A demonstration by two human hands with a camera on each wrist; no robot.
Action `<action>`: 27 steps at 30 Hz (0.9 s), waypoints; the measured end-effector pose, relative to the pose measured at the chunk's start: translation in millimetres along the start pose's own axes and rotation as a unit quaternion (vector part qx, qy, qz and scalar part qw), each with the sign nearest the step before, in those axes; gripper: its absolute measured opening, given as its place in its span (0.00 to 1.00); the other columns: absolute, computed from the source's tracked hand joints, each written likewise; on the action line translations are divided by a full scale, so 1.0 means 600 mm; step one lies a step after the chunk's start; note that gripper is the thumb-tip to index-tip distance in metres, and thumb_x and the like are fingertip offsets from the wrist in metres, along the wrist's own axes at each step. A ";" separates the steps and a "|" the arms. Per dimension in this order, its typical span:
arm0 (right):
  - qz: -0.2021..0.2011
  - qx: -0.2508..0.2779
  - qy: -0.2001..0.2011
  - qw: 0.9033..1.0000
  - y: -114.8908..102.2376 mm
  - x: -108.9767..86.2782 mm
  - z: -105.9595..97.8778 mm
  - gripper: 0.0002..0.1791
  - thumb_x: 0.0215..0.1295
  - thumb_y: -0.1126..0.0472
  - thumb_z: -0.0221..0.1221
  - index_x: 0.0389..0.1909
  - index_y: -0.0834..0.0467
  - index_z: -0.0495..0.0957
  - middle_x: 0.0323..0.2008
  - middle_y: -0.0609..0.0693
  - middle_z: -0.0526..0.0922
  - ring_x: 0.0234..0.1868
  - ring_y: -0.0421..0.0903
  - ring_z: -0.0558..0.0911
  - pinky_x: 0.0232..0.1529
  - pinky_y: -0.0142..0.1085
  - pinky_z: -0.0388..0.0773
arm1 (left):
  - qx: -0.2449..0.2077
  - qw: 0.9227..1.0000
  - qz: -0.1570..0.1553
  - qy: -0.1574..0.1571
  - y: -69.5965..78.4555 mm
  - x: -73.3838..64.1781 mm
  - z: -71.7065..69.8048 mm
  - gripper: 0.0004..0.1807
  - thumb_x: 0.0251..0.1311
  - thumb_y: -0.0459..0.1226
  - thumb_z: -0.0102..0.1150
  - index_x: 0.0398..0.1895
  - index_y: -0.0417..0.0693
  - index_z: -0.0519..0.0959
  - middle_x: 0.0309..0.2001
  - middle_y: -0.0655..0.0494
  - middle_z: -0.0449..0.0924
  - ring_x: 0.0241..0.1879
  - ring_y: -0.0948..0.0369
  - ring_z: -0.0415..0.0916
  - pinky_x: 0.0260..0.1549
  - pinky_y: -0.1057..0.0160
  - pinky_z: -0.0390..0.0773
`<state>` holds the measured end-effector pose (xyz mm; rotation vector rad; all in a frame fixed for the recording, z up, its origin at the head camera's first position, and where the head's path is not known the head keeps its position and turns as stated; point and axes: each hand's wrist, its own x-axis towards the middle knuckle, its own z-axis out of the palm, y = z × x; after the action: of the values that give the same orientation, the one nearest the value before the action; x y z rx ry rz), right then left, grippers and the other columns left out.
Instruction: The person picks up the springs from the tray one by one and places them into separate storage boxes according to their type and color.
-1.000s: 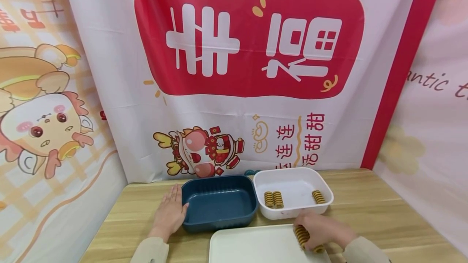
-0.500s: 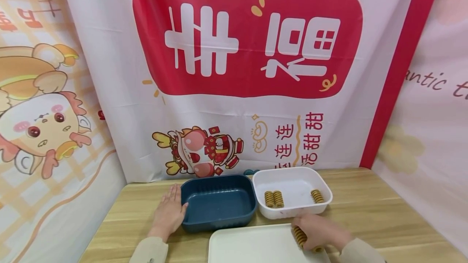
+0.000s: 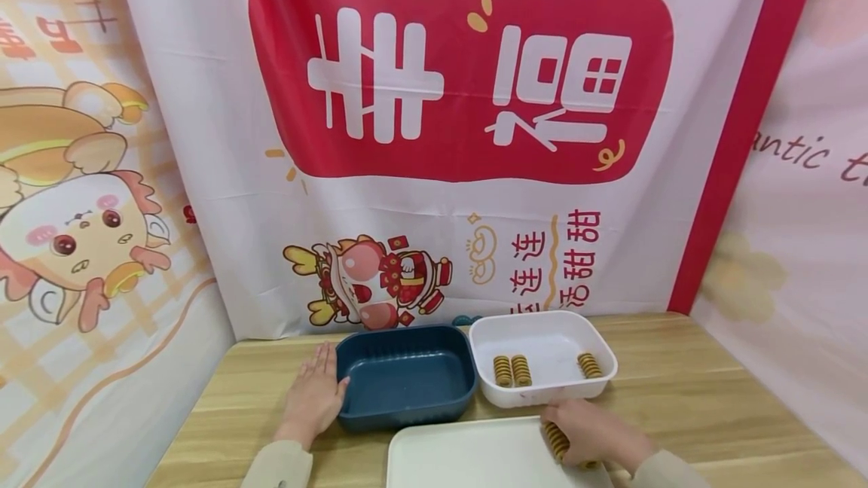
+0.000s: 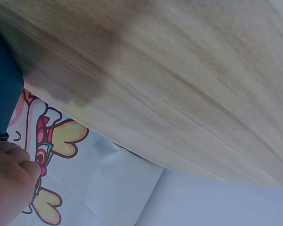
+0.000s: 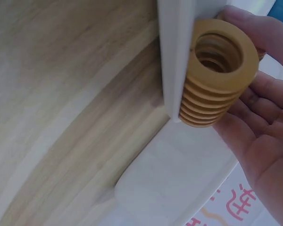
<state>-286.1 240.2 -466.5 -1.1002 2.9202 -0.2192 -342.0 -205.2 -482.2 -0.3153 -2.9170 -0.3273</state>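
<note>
Brown springs | right hand gripping them | left hand straight-fingered against blue bin | banner sideways: "幸福"

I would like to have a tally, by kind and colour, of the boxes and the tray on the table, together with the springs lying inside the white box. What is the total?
Blue box: 1
White box: 1
Cream tray: 1
Yellow-brown springs inside the white box: 3
Total: 6
</note>
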 end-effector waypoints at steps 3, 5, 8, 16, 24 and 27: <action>0.006 0.004 0.001 1.000 0.001 -0.001 0.002 0.23 0.33 0.63 0.74 0.37 0.58 0.80 0.32 0.41 0.77 0.31 0.34 0.72 0.36 0.36 0.77 | 0.000 1.000 0.001 -0.001 0.002 -0.001 -0.001 0.35 0.69 0.43 0.46 0.68 0.23 0.52 0.70 0.29 0.48 0.70 0.38 0.45 0.66 0.41 0.50; 0.010 0.006 0.001 1.000 0.002 0.000 0.003 0.23 0.33 0.63 0.73 0.37 0.57 0.80 0.32 0.41 0.77 0.31 0.35 0.72 0.36 0.36 0.77 | 0.000 1.000 0.001 0.000 0.002 -0.002 -0.002 0.35 0.69 0.42 0.46 0.68 0.23 0.52 0.70 0.29 0.48 0.70 0.38 0.45 0.66 0.41 0.50; 0.016 0.010 -0.001 1.000 0.001 0.000 0.004 0.23 0.34 0.64 0.73 0.37 0.58 0.80 0.32 0.41 0.77 0.31 0.35 0.72 0.36 0.37 0.77 | 0.002 1.000 -0.001 -0.001 0.003 -0.003 -0.003 0.35 0.69 0.42 0.46 0.68 0.23 0.52 0.70 0.29 0.48 0.70 0.38 0.45 0.66 0.41 0.50; 0.020 0.023 0.008 1.000 0.000 0.000 0.003 0.24 0.32 0.64 0.73 0.37 0.59 0.80 0.32 0.41 0.79 0.32 0.36 0.73 0.38 0.38 0.78 | 0.007 1.000 0.000 -0.001 0.001 -0.001 -0.003 0.36 0.69 0.43 0.46 0.68 0.23 0.53 0.70 0.29 0.48 0.70 0.38 0.46 0.66 0.41 0.51; 0.041 0.102 0.017 0.994 0.005 -0.002 0.000 0.23 0.35 0.58 0.76 0.36 0.60 0.81 0.32 0.39 0.80 0.32 0.34 0.73 0.36 0.35 0.76 | 0.003 1.000 0.000 0.000 0.001 -0.003 -0.003 0.35 0.69 0.43 0.46 0.68 0.23 0.53 0.70 0.29 0.49 0.70 0.38 0.46 0.66 0.41 0.50; 0.044 0.136 0.014 0.990 0.007 -0.003 -0.002 0.24 0.36 0.57 0.76 0.37 0.61 0.82 0.32 0.38 0.79 0.31 0.34 0.72 0.33 0.33 0.75 | 0.002 1.000 0.000 -0.002 0.002 -0.002 -0.003 0.35 0.69 0.43 0.46 0.68 0.23 0.53 0.70 0.29 0.49 0.70 0.38 0.46 0.66 0.41 0.50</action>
<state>-287.3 244.5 -466.1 -0.9312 2.8428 -0.6137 -339.9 -204.8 -480.3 -0.3167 -2.9200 -0.3218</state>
